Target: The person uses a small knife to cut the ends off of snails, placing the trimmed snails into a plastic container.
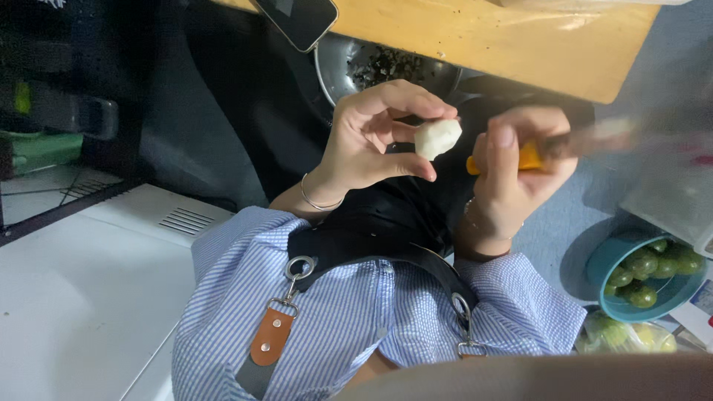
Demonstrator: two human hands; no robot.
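Phone [301,21] on board [512,44] above metal bowl [371,67]; grapes [650,271] in bowl [605,260] at right.

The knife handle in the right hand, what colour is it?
Orange, seen in the head view: the knife handle shows inside the right hand.

in front of me a wooden board [505,44] lies across the top, with my dark phone [297,18] resting on its corner. a metal bowl [334,74] holding dark scraps sits partly under it. to my right, on the blue-grey table [549,245], stands a teal bowl [605,260] of green grapes [650,271].
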